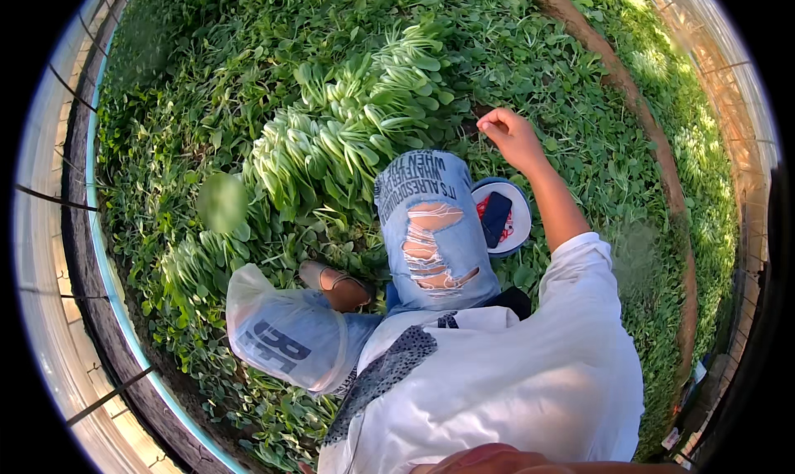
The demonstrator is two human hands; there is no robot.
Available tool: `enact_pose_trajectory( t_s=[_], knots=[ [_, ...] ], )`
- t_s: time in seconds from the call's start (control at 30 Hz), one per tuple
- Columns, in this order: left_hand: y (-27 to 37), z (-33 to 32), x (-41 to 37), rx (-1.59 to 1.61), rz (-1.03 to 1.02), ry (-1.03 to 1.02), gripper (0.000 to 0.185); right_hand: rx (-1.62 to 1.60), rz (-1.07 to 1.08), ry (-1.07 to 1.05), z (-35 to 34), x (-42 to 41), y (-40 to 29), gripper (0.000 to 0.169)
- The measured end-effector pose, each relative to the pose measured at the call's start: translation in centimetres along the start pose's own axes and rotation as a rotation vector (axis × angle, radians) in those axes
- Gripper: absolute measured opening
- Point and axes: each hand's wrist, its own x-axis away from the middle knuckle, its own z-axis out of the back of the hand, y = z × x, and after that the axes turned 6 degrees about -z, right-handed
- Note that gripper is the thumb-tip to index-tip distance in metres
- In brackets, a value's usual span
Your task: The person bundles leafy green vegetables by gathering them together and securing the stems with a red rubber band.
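Note:
My right hand [510, 137] reaches out over low leafy greens [546, 95], its fingers curled in and the thumb close to the index finger. Nothing shows in its grasp. Just left of it lie bunched rows of pulled greens [348, 132], their pale stems turned up. My left hand is out of view. Beside my jeans knee [428, 225] stands a small white-lined container [525, 216] holding a dark phone [497, 218] and a red cord [508, 225].
A clear plastic bag [248, 288] covers my other knee, near my shoe [313, 274]. A brown soil strip [649, 123] curves along the right. At the left run a pale blue edging [93, 163] and a clear-sheeted wall with dark ribs [46, 194]. More greens [192, 263] lie at lower left.

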Motion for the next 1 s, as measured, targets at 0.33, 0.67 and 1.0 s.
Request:
enact_pose_trajectory(
  t_s=[0.33, 0.67, 1.0],
  knots=[
    [49.6, 11.4, -7.7, 0.774, -1.195, 0.037, 0.051, 1.140, 0.306, -0.589, -14.5, -17.8, 1.3, 0.035],
    [64.1, -1.9, 4.9, 1.228, -1.036, -0.859, 0.074, 0.698, 0.303, -0.042, -17.4, -11.3, 2.9, 0.032],
    [64.1, -6.5, 2.0, 1.488, -0.441, -0.894, 0.052, -0.036, -0.182, -0.531, -25.9, -10.8, -1.3, 0.033]
  ],
)
